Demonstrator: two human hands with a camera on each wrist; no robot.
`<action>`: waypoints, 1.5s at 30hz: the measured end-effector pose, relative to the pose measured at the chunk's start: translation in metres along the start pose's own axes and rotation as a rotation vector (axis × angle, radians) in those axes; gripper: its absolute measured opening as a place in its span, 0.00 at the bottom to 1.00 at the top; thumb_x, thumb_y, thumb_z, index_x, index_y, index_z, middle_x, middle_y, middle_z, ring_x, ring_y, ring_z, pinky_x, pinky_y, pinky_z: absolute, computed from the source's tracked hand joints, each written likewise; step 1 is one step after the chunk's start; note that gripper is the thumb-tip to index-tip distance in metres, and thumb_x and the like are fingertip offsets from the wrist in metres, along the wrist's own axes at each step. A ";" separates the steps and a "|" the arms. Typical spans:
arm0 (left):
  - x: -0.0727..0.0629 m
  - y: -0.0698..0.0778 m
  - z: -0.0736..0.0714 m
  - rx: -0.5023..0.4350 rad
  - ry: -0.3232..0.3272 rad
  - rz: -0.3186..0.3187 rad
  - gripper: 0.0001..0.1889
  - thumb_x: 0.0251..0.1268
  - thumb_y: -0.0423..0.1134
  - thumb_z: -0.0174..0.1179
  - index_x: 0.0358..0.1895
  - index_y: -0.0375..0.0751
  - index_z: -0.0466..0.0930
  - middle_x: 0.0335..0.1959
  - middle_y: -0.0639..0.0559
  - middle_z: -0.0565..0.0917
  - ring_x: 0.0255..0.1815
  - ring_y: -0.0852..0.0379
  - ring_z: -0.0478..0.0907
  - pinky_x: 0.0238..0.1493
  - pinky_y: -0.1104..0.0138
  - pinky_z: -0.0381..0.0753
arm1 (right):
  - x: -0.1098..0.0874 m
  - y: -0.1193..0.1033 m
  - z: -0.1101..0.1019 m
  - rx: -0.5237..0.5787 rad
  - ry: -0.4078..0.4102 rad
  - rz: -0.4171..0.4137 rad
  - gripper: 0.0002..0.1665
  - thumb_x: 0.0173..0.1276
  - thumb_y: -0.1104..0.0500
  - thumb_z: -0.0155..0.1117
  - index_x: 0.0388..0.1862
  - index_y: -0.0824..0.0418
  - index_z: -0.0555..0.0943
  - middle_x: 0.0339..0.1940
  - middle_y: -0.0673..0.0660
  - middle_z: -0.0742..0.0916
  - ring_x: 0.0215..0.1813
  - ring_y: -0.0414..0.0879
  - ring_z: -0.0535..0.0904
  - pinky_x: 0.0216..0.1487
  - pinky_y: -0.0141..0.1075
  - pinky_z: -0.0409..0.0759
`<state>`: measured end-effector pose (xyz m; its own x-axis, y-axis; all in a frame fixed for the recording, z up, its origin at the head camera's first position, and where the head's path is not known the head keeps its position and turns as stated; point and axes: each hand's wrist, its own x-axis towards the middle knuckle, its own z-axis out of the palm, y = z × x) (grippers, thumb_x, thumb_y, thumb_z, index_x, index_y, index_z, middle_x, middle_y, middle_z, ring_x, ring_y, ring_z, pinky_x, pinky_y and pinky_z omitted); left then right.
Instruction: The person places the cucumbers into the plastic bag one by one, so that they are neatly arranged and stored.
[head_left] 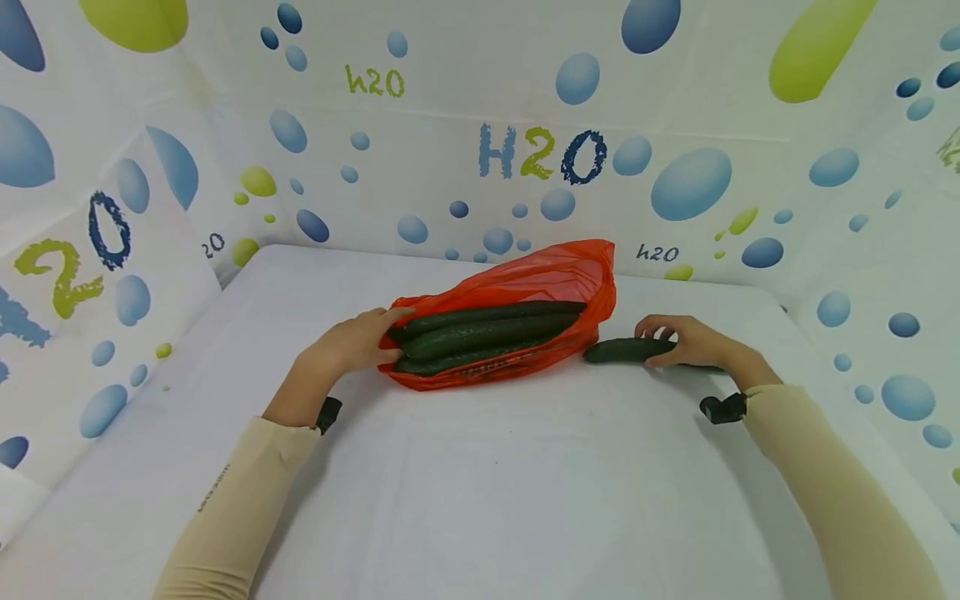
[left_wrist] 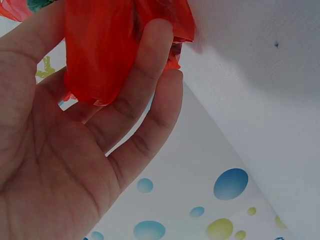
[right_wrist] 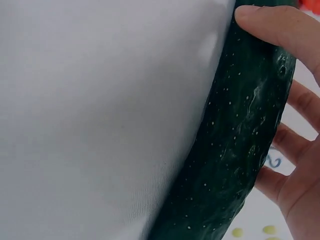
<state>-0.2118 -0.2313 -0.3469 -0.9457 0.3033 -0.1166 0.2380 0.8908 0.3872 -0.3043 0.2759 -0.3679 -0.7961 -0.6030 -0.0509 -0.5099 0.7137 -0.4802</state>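
Observation:
A red plastic bag (head_left: 555,271) lies on its side on the white table, its near side open on several long dark green cucumbers (head_left: 480,337). At the bag's left end my left hand (head_left: 348,342) holds the bag, and the left wrist view shows the fingers curled about the red plastic (left_wrist: 100,50). Right of the bag, another cucumber (head_left: 621,350) lies flat, its left tip close to the bag. My right hand (head_left: 697,343) grips this cucumber around its middle, thumb on the near side and fingers on the far side. The hand hides part of it.
A white tablecloth (head_left: 495,492) covers the table. Behind it and at both sides hang white sheets (head_left: 435,167) printed with blue and green drops and "H2O" lettering. Small black wrist cameras (head_left: 723,408) sit at the cuffs.

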 end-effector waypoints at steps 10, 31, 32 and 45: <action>0.000 0.000 -0.001 0.002 0.002 0.003 0.35 0.68 0.40 0.60 0.75 0.41 0.57 0.69 0.32 0.66 0.67 0.35 0.65 0.64 0.38 0.66 | 0.000 -0.022 0.013 0.005 -0.034 -0.055 0.27 0.56 0.57 0.76 0.54 0.56 0.78 0.44 0.52 0.83 0.48 0.51 0.76 0.45 0.40 0.79; 0.000 0.000 -0.003 -0.004 0.001 -0.014 0.36 0.68 0.42 0.61 0.76 0.43 0.56 0.70 0.33 0.65 0.67 0.35 0.65 0.63 0.37 0.67 | -0.002 -0.128 0.012 -0.122 -0.006 -0.393 0.27 0.57 0.56 0.76 0.56 0.56 0.81 0.50 0.49 0.85 0.51 0.44 0.79 0.51 0.48 0.82; 0.000 0.001 -0.004 -0.004 0.001 -0.014 0.36 0.68 0.42 0.61 0.76 0.43 0.56 0.70 0.33 0.65 0.67 0.35 0.65 0.63 0.38 0.67 | -0.003 -0.134 0.011 -0.123 0.001 -0.412 0.27 0.57 0.56 0.76 0.56 0.57 0.81 0.50 0.49 0.86 0.50 0.44 0.79 0.50 0.48 0.83; 0.000 0.003 -0.003 0.012 0.007 -0.006 0.36 0.68 0.42 0.60 0.76 0.42 0.56 0.68 0.33 0.67 0.65 0.35 0.66 0.63 0.38 0.67 | 0.005 -0.186 0.004 -0.053 0.082 -0.604 0.28 0.55 0.59 0.77 0.56 0.60 0.82 0.51 0.51 0.86 0.51 0.43 0.80 0.47 0.39 0.83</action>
<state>-0.2114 -0.2299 -0.3427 -0.9487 0.2954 -0.1127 0.2345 0.8966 0.3758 -0.2124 0.1385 -0.2819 -0.3831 -0.8786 0.2853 -0.8927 0.2727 -0.3589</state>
